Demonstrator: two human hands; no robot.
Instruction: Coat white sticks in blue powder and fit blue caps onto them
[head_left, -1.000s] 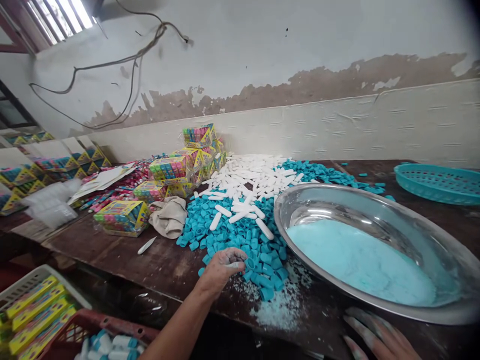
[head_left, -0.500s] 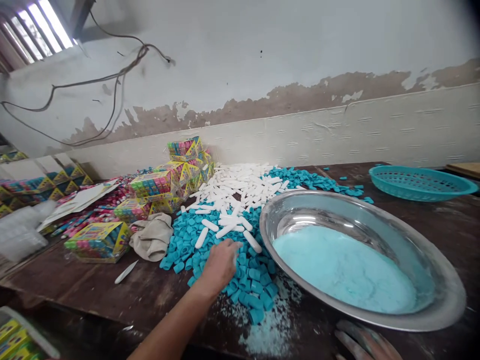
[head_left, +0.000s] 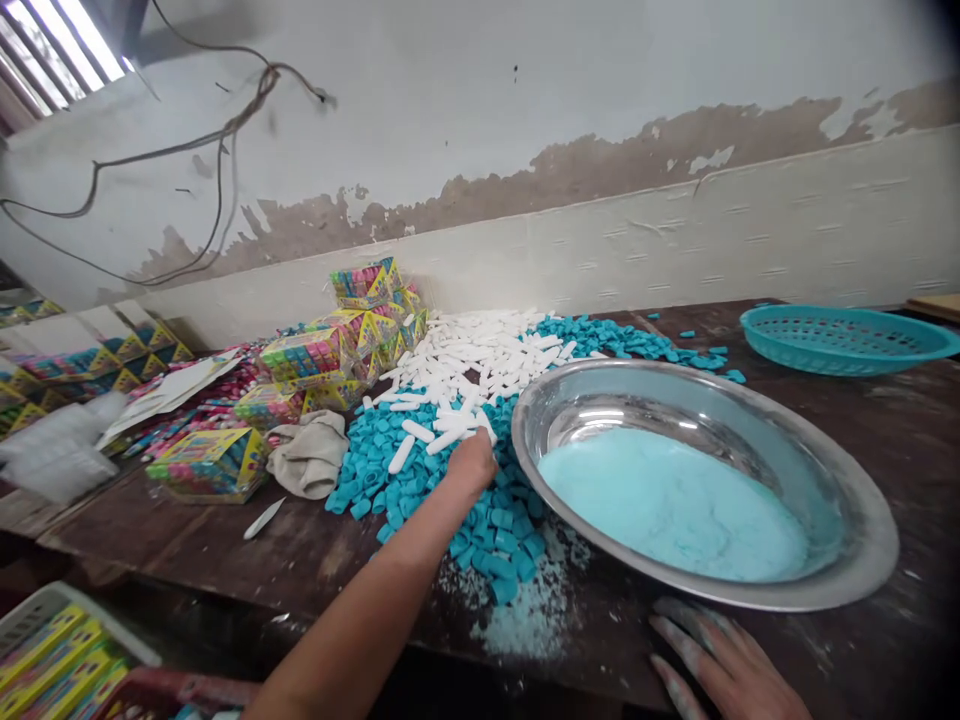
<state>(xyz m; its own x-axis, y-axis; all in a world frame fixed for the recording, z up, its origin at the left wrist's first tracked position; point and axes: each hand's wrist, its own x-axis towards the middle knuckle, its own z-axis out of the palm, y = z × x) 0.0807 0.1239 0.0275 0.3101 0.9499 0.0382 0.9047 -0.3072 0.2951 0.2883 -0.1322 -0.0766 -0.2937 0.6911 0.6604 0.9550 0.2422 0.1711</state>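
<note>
My left hand (head_left: pixel 472 465) reaches over a heap of blue plastic caps (head_left: pixel 420 470), its fingers closed at the near end of a white stick (head_left: pixel 486 426); the fingertips are partly hidden. Several more white sticks (head_left: pixel 444 440) lie on the caps beside it. My right hand (head_left: pixel 724 660), dusted with pale powder, is at the table's front edge with fingers stretched apart and nothing in them. Just beyond it stands a wide metal basin (head_left: pixel 847 560) with light blue powder (head_left: pixel 675 500) inside.
Further back lie a pile of white sticks (head_left: pixel 480 345) and more blue caps (head_left: pixel 615 335). A turquoise basket (head_left: pixel 847 345) stands at right. Packed boxes (head_left: pixel 210 465), a cloth (head_left: pixel 309 455) and a blade-shaped piece (head_left: pixel 264 518) are at left. Powder (head_left: pixel 532 620) is spilled before the basin.
My left hand has moved forward and right to the white sticks, and its fingers have closed. My right hand shows more fully, its fingers spread. The view has tilted down slightly.
</note>
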